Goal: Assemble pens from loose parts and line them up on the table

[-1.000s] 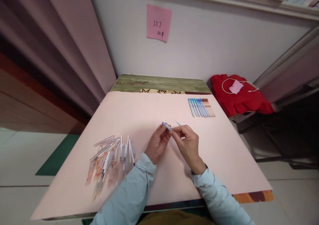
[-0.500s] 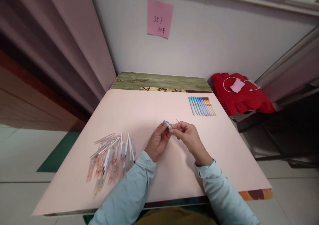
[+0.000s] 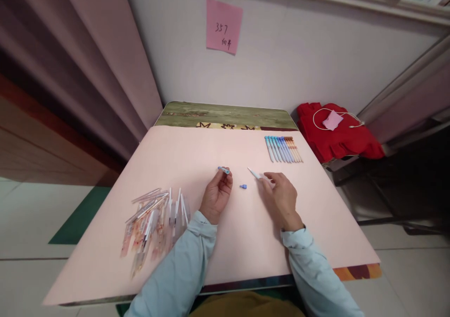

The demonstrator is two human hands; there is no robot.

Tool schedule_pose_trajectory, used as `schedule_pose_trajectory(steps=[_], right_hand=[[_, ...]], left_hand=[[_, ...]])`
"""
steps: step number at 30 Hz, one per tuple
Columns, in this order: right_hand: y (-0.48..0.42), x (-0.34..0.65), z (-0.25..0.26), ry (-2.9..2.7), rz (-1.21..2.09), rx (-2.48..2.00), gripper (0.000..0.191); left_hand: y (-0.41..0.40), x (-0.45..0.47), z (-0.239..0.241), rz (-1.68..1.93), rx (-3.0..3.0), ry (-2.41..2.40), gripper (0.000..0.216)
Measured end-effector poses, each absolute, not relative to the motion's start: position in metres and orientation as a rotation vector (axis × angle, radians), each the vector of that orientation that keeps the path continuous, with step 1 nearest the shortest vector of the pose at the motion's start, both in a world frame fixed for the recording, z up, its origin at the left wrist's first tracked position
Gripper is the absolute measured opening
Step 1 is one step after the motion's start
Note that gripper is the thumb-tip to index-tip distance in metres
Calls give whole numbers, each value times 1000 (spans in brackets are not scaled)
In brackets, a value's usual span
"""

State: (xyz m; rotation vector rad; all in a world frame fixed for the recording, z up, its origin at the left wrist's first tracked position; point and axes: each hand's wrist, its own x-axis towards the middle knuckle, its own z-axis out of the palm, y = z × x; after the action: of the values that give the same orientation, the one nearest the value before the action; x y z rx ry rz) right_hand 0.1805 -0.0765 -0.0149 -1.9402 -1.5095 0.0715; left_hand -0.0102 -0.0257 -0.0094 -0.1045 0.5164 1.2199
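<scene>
My left hand (image 3: 217,194) pinches a short blue pen barrel piece (image 3: 224,170) between thumb and fingertips, above the paper-covered table. On the table between my hands lies a small dark-blue pen cap piece (image 3: 243,186), apart from both. My right hand (image 3: 281,197) is lowered to the table, thumb and fingers at the near end of a slim pale-blue pen part (image 3: 253,173). Its white tip points away to the left. The grip itself is partly hidden by my fingers.
A neat row of pens (image 3: 283,149), light blue, blue and brown-topped, lies at the back right. Refills and clear packets (image 3: 154,221) are heaped at the left. Beyond the table's right edge, a red cloth (image 3: 337,134) bears a white cable.
My hands have parted. The left moved left with the blue barrel piece; the right moved right and down to the pale pen part. The dark-blue cap piece now shows on the table.
</scene>
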Motion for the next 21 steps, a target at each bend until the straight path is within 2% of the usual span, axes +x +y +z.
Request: schedule_pose_trajectory(steps=[6, 12, 21], right_hand=[[-72, 172, -27, -1645, -27, -1996, 20], [-95, 155, 3, -1577, 82, -1738, 19], [-109, 131, 21, -1676, -48, -1611, 16]], left_hand=[[-26, -8, -11, 1231, -80, 533, 14], [-27, -7, -15, 1231, -71, 533, 11], [-30, -5, -19, 1265, 60, 527, 7]])
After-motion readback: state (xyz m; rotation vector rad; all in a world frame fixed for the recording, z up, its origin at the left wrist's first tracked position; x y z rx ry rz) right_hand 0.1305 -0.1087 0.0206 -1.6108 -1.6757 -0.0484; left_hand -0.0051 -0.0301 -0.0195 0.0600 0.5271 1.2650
